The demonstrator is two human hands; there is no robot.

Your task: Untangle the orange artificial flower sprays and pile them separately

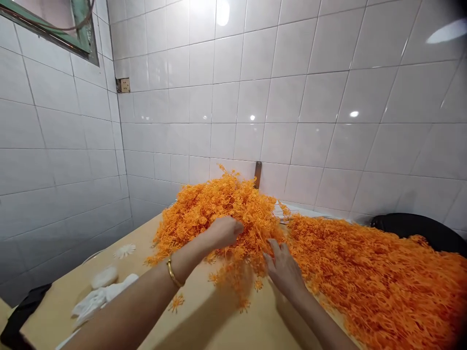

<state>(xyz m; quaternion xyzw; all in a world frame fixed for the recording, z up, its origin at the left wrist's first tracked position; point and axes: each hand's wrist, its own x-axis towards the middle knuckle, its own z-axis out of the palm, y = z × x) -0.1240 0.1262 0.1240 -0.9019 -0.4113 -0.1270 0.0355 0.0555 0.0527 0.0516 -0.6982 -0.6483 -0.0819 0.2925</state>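
Observation:
A tall heap of tangled orange sprigs, plastic-looking with thin branching strands, rises against the back of the table. My left hand, with a gold bangle on its wrist, is curled closed at the front of this heap. Its fingertips face away, so what they hold, if anything, is hidden. Lower and to the right, my right hand has its fingers apart, with the tips at the heap's lower right edge. Between the hands a blurred loose cluster of sprigs spills toward me. One small orange sprig lies apart on the tabletop.
A wide, flatter spread of orange strands covers the right side of the tan table. Behind it sits a black rounded object. White cloth-like items and a white flower-shaped piece lie left. Tiled walls bound the back and left.

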